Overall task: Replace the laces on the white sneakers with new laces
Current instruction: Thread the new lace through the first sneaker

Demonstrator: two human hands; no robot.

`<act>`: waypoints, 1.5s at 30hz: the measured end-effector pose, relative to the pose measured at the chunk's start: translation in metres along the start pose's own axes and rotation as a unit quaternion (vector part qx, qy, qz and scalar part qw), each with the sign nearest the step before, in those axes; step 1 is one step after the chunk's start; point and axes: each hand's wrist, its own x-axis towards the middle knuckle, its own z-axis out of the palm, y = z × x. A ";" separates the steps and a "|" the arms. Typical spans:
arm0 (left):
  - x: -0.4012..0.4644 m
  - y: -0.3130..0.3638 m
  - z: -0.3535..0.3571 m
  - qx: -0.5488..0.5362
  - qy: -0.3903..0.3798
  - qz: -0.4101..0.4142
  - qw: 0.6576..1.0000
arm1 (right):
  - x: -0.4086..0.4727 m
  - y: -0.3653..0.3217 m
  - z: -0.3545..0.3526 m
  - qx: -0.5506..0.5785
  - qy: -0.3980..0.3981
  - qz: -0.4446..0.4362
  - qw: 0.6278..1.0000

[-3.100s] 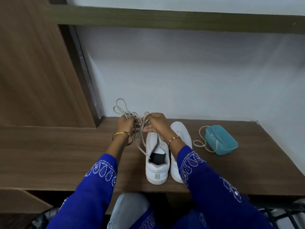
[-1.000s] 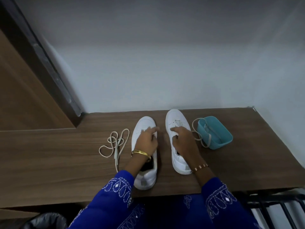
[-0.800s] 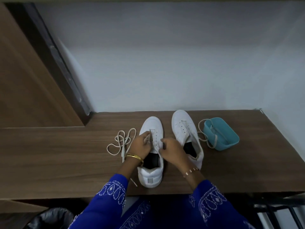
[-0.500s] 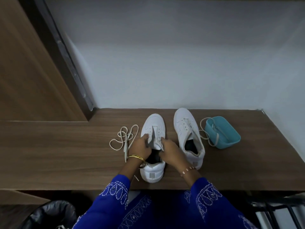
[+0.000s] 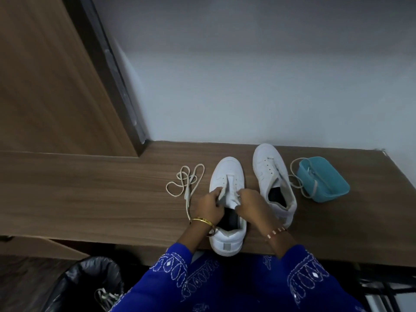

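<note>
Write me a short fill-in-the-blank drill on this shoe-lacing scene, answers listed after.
1. Both hands work at the tongue of the ____ sneaker, the left hand beside the right hand.
2. The loose lace lies on the desk to the ____ of that sneaker.
3. The small tub beside the right sneaker is ____ in colour.

Answers: left; left; blue

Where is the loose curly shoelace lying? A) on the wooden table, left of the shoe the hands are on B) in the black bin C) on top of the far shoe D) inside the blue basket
A: the loose cream shoelace lies coiled on the brown wooden table, just left of the white sneaker that both hands hold.
</note>
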 end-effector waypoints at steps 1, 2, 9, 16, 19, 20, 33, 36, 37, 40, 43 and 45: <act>-0.002 0.000 0.000 -0.009 0.001 0.001 1.000 | -0.001 0.000 0.000 -0.009 -0.002 -0.002 1.000; -0.004 -0.002 0.000 -0.021 0.002 0.002 1.000 | -0.001 0.000 0.000 -0.013 -0.005 -0.003 1.000; 0.008 -0.015 -0.014 -0.102 -0.060 -0.071 0.990 | 0.009 -0.008 -0.016 -0.001 -0.040 -0.025 0.999; 0.013 -0.047 -0.034 -0.013 0.064 -0.123 0.990 | 0.019 -0.026 -0.032 0.017 0.069 -0.065 0.995; 0.009 -0.063 -0.032 0.098 0.009 -0.106 0.989 | 0.018 -0.028 -0.023 0.048 0.090 -0.074 0.992; 0.008 -0.067 -0.031 0.131 -0.008 -0.094 0.987 | 0.016 -0.028 -0.020 0.054 0.093 -0.078 0.991; 0.000 -0.101 -0.035 0.182 0.017 -0.088 0.979 | 0.000 -0.031 -0.010 0.081 0.101 -0.137 0.982; 0.003 -0.096 -0.041 0.161 0.037 -0.093 0.982 | -0.001 -0.032 -0.011 0.070 0.092 -0.147 0.982; 0.003 -0.093 -0.042 0.142 0.055 -0.084 0.985 | -0.001 -0.033 -0.012 0.066 0.089 -0.149 0.983; 0.006 -0.070 -0.053 0.070 0.135 -0.033 0.988 | 0.002 -0.037 -0.015 0.038 0.084 -0.163 0.982; 0.018 -0.039 -0.066 0.004 0.154 0.027 0.988 | 0.007 -0.047 -0.020 0.022 0.070 -0.181 0.981; 0.026 -0.023 -0.074 -0.069 0.139 0.046 0.987 | 0.009 -0.054 -0.025 0.039 0.074 -0.182 0.980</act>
